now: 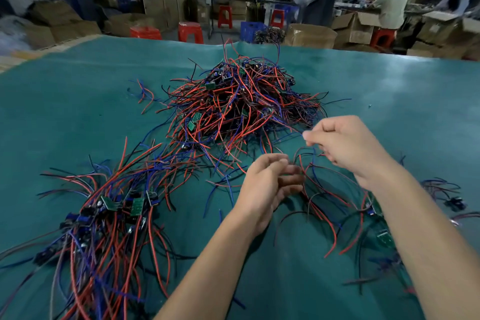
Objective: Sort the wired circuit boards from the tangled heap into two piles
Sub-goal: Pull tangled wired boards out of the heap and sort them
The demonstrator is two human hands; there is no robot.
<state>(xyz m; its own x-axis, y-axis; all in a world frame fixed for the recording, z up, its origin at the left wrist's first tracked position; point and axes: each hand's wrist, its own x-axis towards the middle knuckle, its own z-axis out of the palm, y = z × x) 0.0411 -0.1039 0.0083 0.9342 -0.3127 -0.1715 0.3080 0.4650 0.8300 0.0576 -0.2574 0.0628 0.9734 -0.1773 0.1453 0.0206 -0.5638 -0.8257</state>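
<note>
The tangled heap [241, 101] sits mid-table toward the far edge: light boards on limp, snag-prone leads, probably best lifted by the board. The right hand [345, 145] pinches thin wires; the left hand [270, 184] curls around strands. One pile [104, 215] lies near the left edge.

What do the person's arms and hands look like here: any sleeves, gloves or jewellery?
Both are bare. The left hand and right hand wear no gloves, and no rings, watch or bands show. Both forearms are uncovered to the bottom edge of the picture, with no sleeve in view.
</note>
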